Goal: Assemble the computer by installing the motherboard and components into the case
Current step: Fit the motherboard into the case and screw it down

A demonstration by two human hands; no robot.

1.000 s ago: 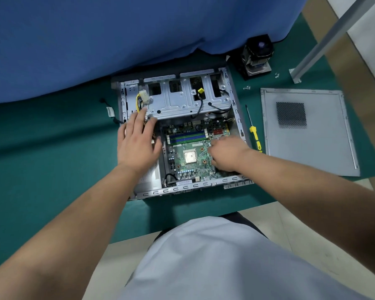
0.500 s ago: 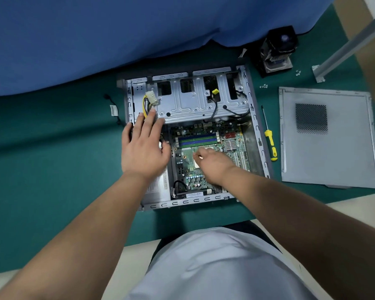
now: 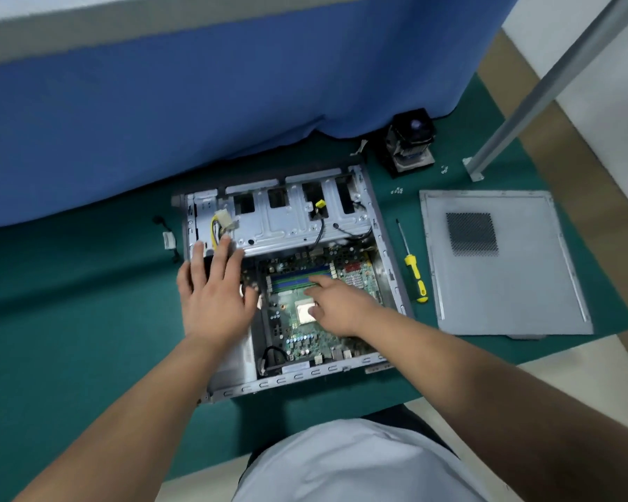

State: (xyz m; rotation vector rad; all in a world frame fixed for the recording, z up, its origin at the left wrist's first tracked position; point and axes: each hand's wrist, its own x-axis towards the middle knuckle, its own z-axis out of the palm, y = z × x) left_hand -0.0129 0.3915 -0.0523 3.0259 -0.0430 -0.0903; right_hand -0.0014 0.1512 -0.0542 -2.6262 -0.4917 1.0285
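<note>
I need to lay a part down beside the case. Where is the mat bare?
Bare mat lies left of the case, beyond a small cable, and along its near edge. The right side is crowded: screwdriver, side panel, loose screws and cooler.

Two hands are in view, the left hand (image 3: 214, 298) and the right hand (image 3: 341, 306). There is one open computer case (image 3: 305, 378), one motherboard (image 3: 305, 335), one screwdriver (image 3: 412, 266), one side panel (image 3: 515, 284), one cooler fan (image 3: 412, 143), two small clusters of screws (image 3: 396, 191) and one blue cloth (image 3: 196, 103).
</note>
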